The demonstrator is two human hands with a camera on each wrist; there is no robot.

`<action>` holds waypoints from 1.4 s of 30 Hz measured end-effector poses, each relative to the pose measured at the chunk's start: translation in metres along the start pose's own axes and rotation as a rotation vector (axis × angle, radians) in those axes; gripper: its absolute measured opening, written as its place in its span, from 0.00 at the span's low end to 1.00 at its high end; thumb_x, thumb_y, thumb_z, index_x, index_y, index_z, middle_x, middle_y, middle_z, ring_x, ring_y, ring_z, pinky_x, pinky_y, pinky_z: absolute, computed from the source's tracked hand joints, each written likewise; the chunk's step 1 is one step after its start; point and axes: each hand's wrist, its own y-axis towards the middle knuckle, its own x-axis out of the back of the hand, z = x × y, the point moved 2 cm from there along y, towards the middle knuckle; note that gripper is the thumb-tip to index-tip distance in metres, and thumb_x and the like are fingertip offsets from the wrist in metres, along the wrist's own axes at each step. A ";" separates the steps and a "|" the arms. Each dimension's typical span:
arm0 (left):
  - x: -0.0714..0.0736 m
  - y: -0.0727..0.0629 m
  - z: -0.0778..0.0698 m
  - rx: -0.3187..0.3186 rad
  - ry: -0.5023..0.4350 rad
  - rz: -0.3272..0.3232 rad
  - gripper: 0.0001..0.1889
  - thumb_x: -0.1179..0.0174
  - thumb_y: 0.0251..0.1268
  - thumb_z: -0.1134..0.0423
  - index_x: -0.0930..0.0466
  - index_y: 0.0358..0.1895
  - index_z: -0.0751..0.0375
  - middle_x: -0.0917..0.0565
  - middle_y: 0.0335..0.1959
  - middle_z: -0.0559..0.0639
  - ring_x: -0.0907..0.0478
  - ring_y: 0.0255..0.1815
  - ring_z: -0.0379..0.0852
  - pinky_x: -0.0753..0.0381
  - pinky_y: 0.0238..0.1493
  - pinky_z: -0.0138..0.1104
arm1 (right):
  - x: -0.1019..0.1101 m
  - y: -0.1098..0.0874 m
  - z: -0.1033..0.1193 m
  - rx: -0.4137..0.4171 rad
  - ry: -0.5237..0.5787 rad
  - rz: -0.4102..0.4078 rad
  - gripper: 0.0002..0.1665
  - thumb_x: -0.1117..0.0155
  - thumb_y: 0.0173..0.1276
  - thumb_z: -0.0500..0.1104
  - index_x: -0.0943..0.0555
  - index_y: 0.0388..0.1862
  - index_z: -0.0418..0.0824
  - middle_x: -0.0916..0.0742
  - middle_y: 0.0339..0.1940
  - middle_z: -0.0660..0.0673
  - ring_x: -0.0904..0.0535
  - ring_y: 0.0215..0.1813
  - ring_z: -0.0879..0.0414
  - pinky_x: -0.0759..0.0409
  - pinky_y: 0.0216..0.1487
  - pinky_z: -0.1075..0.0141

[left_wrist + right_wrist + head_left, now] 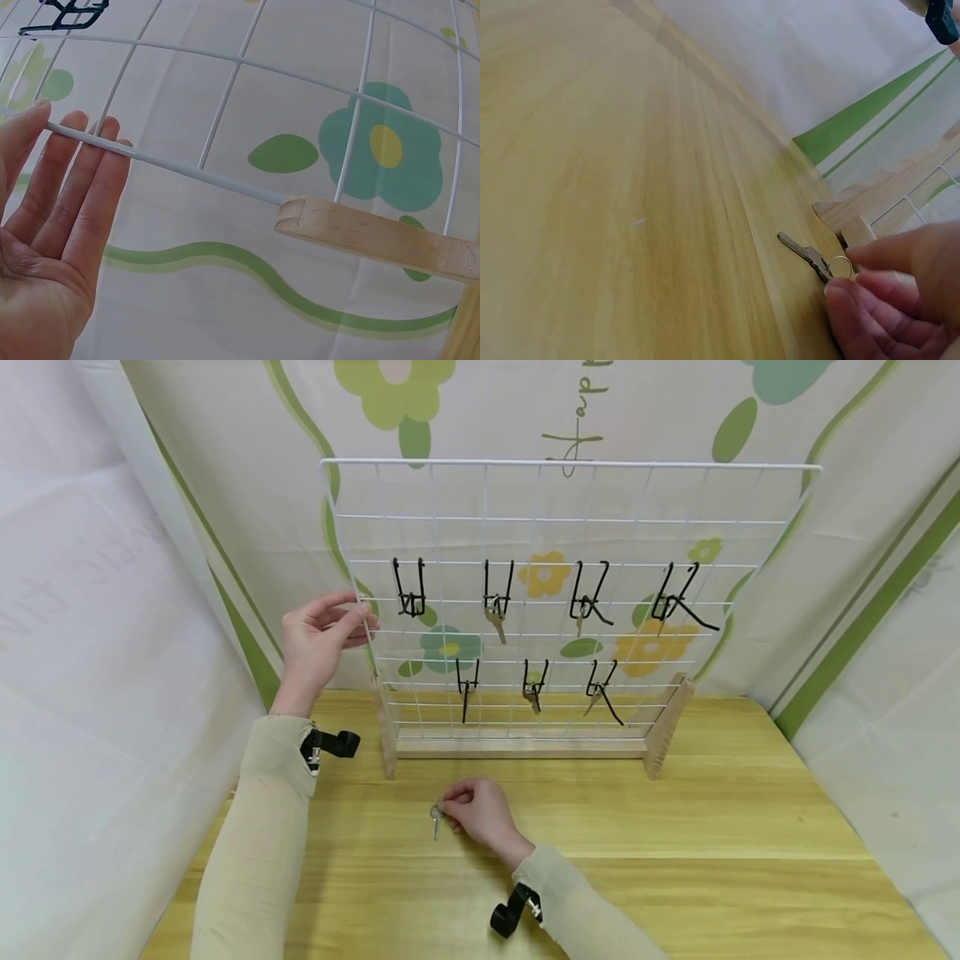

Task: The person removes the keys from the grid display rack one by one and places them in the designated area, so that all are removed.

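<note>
My left hand (315, 639) holds the left side wire of a white wire grid rack (570, 463), thumb in front and fingers behind. In the left wrist view those fingers (96, 199) reach past the side wire (202, 176). Low over the table, in front of the rack, my right hand (483, 814) pinches a small silver key (436, 822) by its ring. The right wrist view has the ring (841, 265) between thumb and fingertips, the key's blade (795, 246) pointing away from the hand.
Black hooks (410, 593) hang in two rows on the grid; several bear keys (496, 620). Wooden feet (667, 727) and a wooden bar (517, 748) support the rack on the wood-grain table (750, 827). A flower-patterned cloth (225, 435) stands behind and at both sides.
</note>
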 end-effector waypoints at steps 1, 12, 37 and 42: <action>0.000 0.000 0.000 -0.002 0.003 0.001 0.14 0.30 0.67 0.63 0.14 0.51 0.67 0.11 0.35 0.57 0.11 0.33 0.49 0.11 0.38 0.35 | 0.001 0.000 0.000 0.006 0.001 0.001 0.04 0.26 0.67 0.36 0.13 0.36 0.36 0.13 0.25 0.48 0.16 0.23 0.51 0.16 0.22 0.66; 0.001 -0.001 0.000 0.013 0.004 -0.003 0.17 0.29 0.66 0.61 0.14 0.52 0.69 0.11 0.36 0.58 0.11 0.35 0.53 0.11 0.39 0.37 | 0.038 -0.012 0.059 0.178 0.055 -0.051 0.14 0.25 0.68 0.45 0.12 0.46 0.37 0.11 0.37 0.49 0.15 0.37 0.55 0.13 0.40 0.66; 0.001 -0.002 -0.001 0.045 -0.006 -0.005 0.16 0.29 0.66 0.60 0.13 0.48 0.70 0.10 0.37 0.57 0.11 0.38 0.56 0.11 0.41 0.37 | 0.136 -0.025 0.180 0.505 0.190 -0.317 0.13 0.23 0.66 0.43 0.11 0.47 0.39 0.10 0.43 0.47 0.13 0.42 0.49 0.12 0.43 0.63; 0.001 -0.002 0.001 0.042 -0.014 -0.007 0.16 0.29 0.66 0.60 0.13 0.48 0.71 0.10 0.38 0.58 0.11 0.37 0.53 0.11 0.40 0.37 | 0.148 -0.007 0.189 0.520 0.178 -0.372 0.16 0.22 0.65 0.45 0.12 0.48 0.39 0.10 0.43 0.46 0.13 0.44 0.50 0.12 0.45 0.63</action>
